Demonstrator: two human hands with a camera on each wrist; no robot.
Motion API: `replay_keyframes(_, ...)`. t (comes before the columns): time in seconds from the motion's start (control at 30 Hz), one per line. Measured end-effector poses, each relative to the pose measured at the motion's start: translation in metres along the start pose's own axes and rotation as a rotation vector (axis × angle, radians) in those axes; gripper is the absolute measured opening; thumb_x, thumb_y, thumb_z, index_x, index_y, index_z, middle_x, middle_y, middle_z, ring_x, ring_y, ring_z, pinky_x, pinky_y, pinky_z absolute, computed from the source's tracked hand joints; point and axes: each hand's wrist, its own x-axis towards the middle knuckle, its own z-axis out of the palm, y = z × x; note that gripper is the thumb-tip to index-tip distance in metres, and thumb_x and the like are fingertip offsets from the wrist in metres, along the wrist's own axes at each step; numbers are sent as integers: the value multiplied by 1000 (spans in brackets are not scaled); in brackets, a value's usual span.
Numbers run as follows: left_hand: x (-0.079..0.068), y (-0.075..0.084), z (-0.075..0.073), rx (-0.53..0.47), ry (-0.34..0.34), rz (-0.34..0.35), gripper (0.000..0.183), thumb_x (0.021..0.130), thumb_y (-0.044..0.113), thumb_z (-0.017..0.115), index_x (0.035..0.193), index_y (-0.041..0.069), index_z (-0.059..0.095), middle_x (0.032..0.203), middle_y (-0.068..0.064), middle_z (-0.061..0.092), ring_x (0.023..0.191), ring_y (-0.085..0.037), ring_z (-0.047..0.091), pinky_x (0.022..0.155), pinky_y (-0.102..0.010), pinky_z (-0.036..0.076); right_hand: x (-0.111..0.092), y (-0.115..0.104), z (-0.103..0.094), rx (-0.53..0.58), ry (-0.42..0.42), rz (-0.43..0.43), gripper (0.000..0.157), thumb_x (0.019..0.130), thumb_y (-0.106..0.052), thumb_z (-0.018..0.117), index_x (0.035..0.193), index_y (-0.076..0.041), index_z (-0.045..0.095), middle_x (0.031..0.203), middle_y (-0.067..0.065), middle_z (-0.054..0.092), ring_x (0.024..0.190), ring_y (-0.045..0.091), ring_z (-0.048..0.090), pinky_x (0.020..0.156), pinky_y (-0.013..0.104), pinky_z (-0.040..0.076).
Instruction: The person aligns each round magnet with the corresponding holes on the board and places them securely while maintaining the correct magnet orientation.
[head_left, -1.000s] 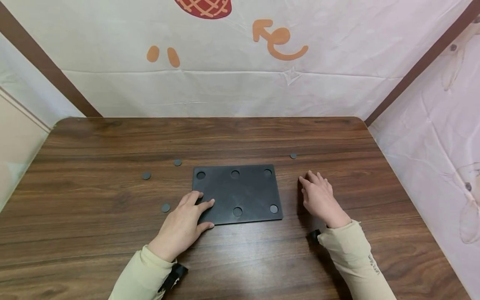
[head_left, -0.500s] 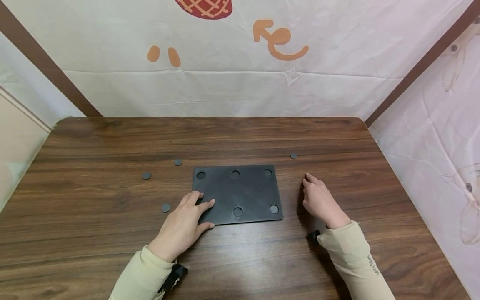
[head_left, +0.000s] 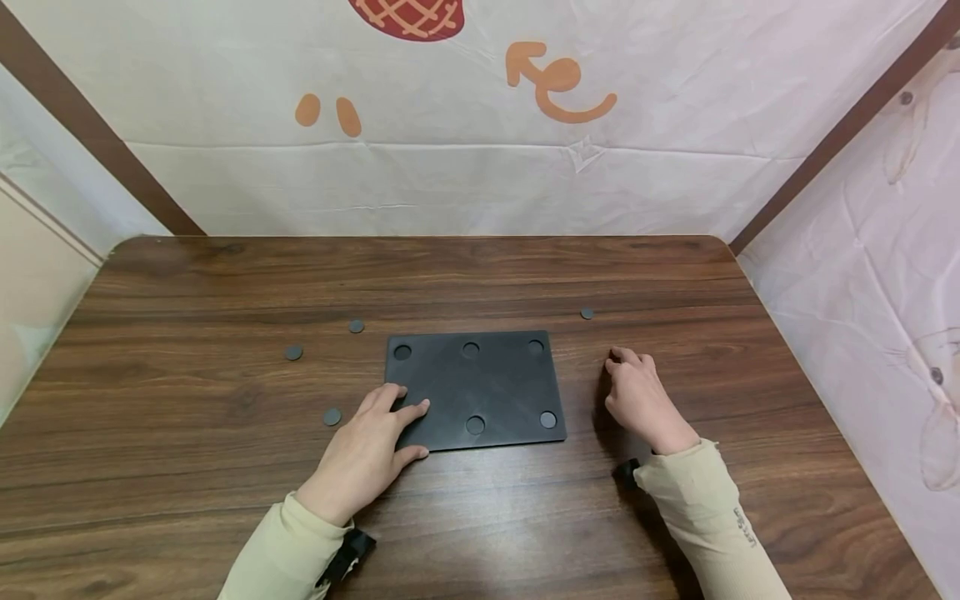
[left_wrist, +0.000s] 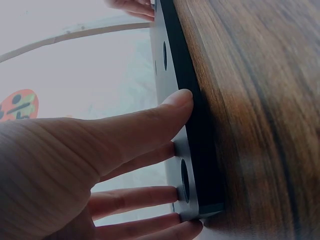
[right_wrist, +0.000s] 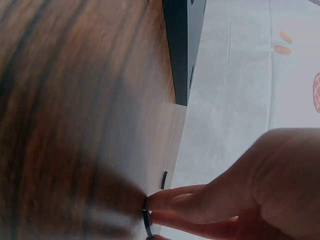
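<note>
As we look down in the head view, the black board (head_left: 483, 379) lies flat on the wooden table (head_left: 480, 533), our clock's centre. Our left hand (head_left: 363, 446) rests at eight o'clock, fingers spread over its corner. An inset disc (head_left: 548, 420) sits in the recess at four. Loose around it, we count an upper disc (head_left: 356, 327) at ten, an outer disc (head_left: 293, 353) between nine and ten, a lower disc (head_left: 332, 417) just under nine and a far disc (head_left: 587, 314) at two. Our right hand (head_left: 641, 400) is at three, fingers bent down.

By the left wrist view, our thumb touches the board's near edge, with straight fingertips on it towards six.

From the right wrist, we see fingertips meeting a touched disc (right_wrist: 147, 223) at six; whether they pinch it, we cannot tell. The board shows at twelve.
</note>
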Motion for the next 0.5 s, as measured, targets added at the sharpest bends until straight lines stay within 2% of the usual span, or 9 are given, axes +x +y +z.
replay_keyframes(0.23,0,0,1,8,-3,-5,52,76,24,81,124,8,66,128,-18,53,125,-36,47,74,-42,55,2,2,1,8,42,-2,31,80,15,43,98,19,67,135,32,48,123,50,40,102,56,34)
replay_keyframes(0.5,-1,0,0,9,-2,-5,52,77,24,80,123,9,66,128,-18,53,126,-37,47,75,-42,55,4,3,2,4,72,-20,35,77,16,44,106,22,63,126,29,56,111,46,49,95,52,44)
